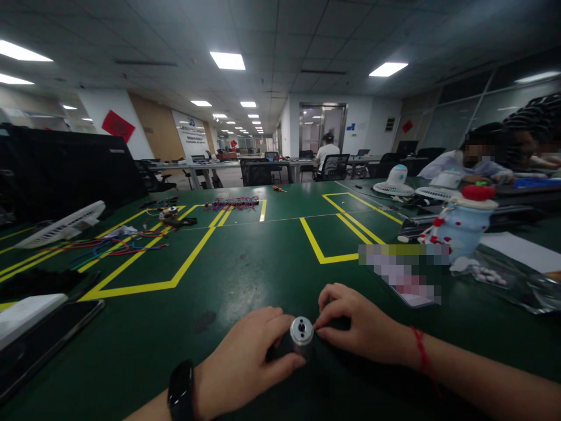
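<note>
A small silver metal cylinder (302, 331) stands upright on the green table near its front edge. It looks like a small motor, with a round top face, a dark centre and small holes. My left hand (248, 356) grips it from the left, thumb in front and fingers behind. At its right side, the thumb and forefinger of my right hand (366, 327) are pinched together close to the top rim. Whatever lies between those fingertips is too small to make out.
Yellow tape (319, 245) marks the green table (245, 263). Coloured wires (127, 242) and a phone (48, 345) lie left. A blurred phone-like item (403, 280), a pale blue bottle (468, 225) and a plastic bag (504, 278) are right. A co-worker (464, 158) leans over the far right.
</note>
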Demonstrator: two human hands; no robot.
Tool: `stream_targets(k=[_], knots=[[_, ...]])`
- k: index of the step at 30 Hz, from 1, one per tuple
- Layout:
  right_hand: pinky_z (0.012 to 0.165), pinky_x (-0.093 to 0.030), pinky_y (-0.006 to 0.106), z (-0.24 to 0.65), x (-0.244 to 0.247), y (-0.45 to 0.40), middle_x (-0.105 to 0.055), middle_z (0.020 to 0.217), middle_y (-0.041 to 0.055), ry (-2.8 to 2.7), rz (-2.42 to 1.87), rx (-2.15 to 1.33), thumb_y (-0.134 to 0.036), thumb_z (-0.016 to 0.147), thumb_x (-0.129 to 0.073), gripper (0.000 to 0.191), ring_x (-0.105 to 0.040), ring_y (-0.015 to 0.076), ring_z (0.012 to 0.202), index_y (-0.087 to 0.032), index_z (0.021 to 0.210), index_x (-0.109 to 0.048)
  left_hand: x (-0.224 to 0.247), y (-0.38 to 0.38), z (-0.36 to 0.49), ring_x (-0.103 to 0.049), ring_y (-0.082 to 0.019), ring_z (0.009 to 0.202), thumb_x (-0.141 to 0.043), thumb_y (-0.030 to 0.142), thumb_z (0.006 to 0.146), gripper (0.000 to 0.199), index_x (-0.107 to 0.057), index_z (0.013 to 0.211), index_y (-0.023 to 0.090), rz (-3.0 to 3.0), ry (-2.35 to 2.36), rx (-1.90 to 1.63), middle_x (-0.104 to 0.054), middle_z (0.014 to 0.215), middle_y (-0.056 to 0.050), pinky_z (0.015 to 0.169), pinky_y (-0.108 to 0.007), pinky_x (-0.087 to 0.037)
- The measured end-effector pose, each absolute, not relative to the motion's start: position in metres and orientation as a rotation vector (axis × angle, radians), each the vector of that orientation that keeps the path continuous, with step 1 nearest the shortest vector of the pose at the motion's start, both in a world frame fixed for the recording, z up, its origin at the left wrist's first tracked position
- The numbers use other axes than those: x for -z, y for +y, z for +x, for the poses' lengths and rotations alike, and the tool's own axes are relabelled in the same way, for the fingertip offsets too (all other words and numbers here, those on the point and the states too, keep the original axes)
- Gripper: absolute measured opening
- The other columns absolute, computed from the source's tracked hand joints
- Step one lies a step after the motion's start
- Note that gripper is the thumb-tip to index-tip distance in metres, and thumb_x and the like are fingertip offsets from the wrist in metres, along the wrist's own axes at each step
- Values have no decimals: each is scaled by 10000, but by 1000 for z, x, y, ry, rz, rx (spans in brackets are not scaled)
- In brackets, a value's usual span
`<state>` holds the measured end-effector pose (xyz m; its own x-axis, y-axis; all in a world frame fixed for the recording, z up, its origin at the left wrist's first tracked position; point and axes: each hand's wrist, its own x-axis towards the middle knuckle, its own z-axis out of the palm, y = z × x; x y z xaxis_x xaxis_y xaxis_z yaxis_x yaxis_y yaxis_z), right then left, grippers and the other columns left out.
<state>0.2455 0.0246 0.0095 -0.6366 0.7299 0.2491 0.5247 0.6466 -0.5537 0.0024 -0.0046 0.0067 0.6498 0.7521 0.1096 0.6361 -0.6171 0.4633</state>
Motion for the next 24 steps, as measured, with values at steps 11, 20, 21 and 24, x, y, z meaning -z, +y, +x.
stream_targets(k=[11,20,21,24], knots=[[718,-465,289,246,-15,26,-665,916,47,-2205,-1093,-853,-225,849,-632,133,-604,165,809,-177,921,-732,-10,-6,1,-471,-177,749,-612,365,918,174,-553,914,200,2477,1084,-411,-557,852,1,644,-278,-319],[748,-445,297,246,-10,25,-642,892,25,-2364,-983,-745,-224,803,-708,79,-579,161,814,-196,874,-726,-10,-5,2,-475,-175,745,-605,375,921,186,-556,906,196,2491,1091,-398,-557,835,1,640,-273,-324],[735,-447,292,244,-12,24,-634,885,25,-2321,-986,-747,-217,831,-680,62,-577,156,802,-193,872,-719,-10,-5,2,-476,-175,744,-605,377,921,190,-556,904,195,2492,1091,-396,-559,835,-1,642,-273,-327],[704,-457,277,236,-17,18,-613,880,27,-2101,-977,-751,-222,889,-619,75,-570,149,789,-188,901,-684,-10,-5,2,-476,-175,735,-602,381,921,194,-554,892,195,2493,1097,-405,-559,827,-2,641,-273,-335]])
